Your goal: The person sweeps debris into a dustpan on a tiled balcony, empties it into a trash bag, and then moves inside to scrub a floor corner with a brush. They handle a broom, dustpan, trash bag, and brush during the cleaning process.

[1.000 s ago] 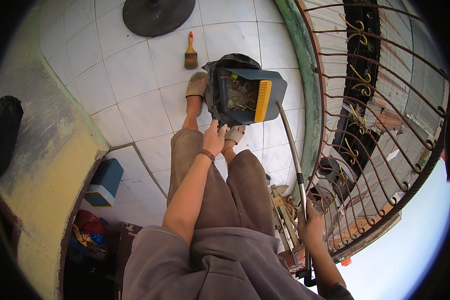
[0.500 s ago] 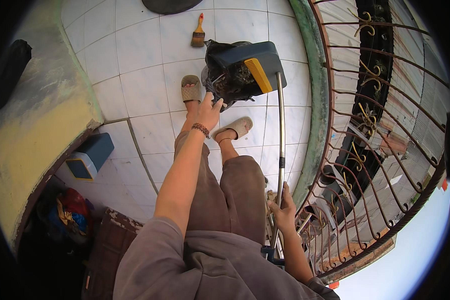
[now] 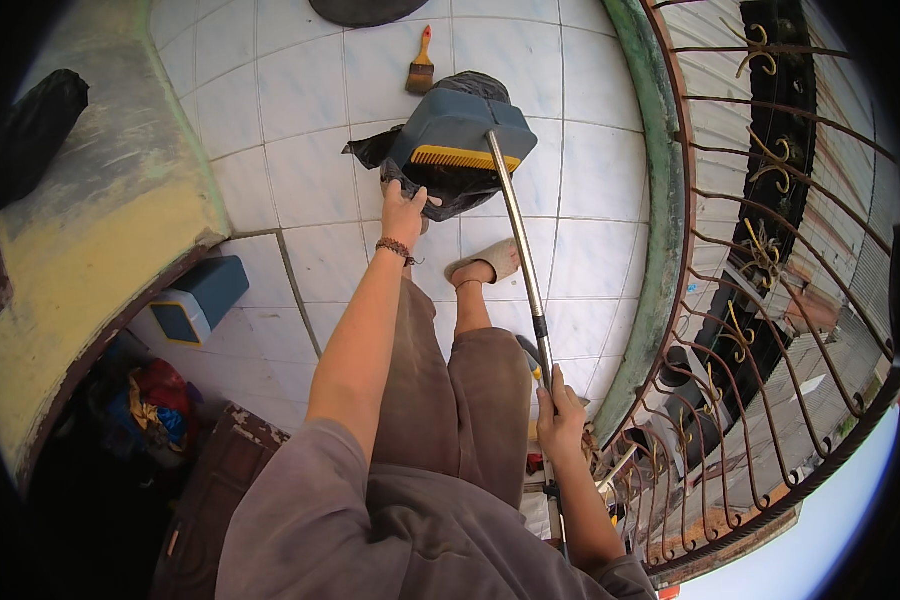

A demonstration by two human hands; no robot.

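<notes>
Dustpan (image 3: 455, 122): tipped upside down at the black plastic bag (image 3: 462, 192), above the tiled floor; its inside is hidden.
Left hand (image 3: 403, 212): arm stretched forward, fingers pinching the bag's near edge, fingertips partly lost among folds.
Right hand (image 3: 562, 412): bent low beside the thigh, curled around the metal handle (image 3: 517, 235).
Dark disc (image 3: 367, 10): cut off at the top edge.

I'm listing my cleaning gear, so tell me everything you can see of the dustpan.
The dustpan is blue-grey and plastic-looking, with a yellow comb along one edge and a long, shiny, metal-looking handle bearing a black band. It is tilted at the black bag, which shows on several sides of it and seems to touch it. The right hand grips the handle. The pan's inside is hidden.
</notes>
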